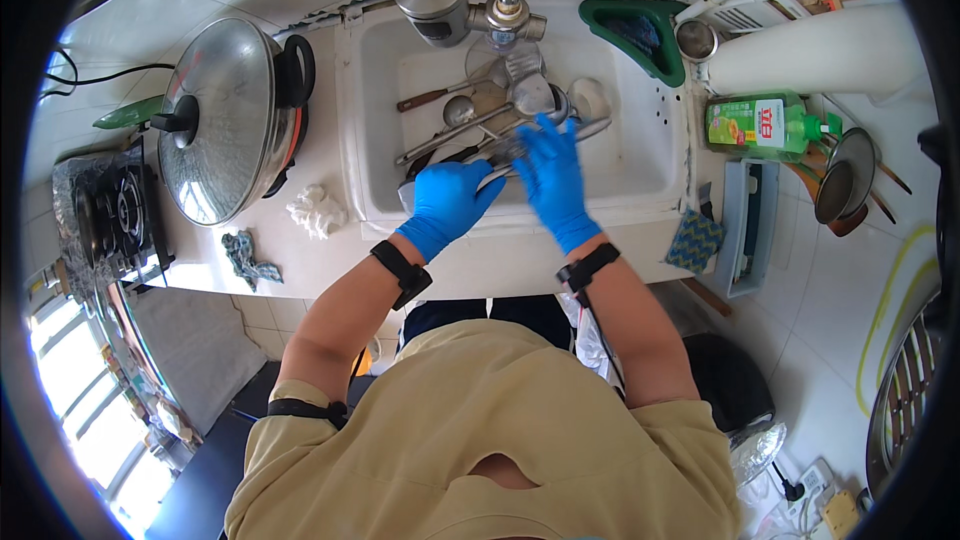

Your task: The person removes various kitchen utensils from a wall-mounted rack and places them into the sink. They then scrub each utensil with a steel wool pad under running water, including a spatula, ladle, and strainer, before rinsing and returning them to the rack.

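Note:
Blue gloves cover both hands over the white sink (645, 187). My left hand (450, 199) is closed around a metal utensil (491, 178), its thumb along the handle. Slightly blurred, my right hand (555, 180) reaches over the utensil's far part with its fingers bent. Something grey and blurry lies between the hands, and whether the right fingers grip it is unclear. Beyond them in the basin are a ladle (459, 111), a wooden-handled strainer (424, 100), a slotted turner (523, 60) and a small pale bowl (589, 99). The hands partly hide more utensils.
A tap (511, 11) rises at the sink's back, beside a green corner strainer (637, 34). Left on the counter stand a lidded electric pot (217, 127), crumpled white film (317, 211) and a cloth (251, 261). To the right are a dish-soap bottle (757, 124) and a patterned sponge (694, 241).

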`<state>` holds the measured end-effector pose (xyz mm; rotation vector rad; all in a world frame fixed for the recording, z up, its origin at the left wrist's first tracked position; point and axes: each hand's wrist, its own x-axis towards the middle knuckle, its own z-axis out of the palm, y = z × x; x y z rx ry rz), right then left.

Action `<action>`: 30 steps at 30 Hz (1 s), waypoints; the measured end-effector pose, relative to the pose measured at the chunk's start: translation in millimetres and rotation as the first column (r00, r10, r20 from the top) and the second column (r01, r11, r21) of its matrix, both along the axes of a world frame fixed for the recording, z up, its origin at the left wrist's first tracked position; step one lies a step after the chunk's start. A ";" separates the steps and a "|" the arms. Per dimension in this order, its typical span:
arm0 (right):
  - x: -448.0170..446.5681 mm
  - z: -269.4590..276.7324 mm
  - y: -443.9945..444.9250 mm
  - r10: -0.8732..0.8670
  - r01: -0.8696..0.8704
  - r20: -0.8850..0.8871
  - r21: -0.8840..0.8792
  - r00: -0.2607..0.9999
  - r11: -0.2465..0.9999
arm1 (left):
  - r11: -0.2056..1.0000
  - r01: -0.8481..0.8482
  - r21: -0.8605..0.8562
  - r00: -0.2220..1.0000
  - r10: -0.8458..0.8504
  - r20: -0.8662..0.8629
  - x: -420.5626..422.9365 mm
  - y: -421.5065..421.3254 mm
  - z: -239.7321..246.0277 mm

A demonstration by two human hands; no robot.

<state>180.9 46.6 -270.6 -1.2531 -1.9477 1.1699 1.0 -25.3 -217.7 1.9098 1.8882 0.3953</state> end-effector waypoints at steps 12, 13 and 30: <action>97.6 -5.9 85.1 -0.604 0.447 -0.173 -0.524 0.778 0.725 | 0.990 -0.134 0.031 0.990 0.133 0.052 -14.5 1.3 11.7; 98.8 -5.7 81.1 -0.613 0.450 -0.240 -0.492 0.752 0.745 | 0.989 -0.126 0.075 0.991 0.123 0.053 -15.1 4.3 11.9; 18.0 36.2 73.4 -0.443 0.285 -0.293 -0.453 0.847 0.845 | 0.998 -0.019 0.063 1.000 0.021 -0.022 7.0 -0.6 7.1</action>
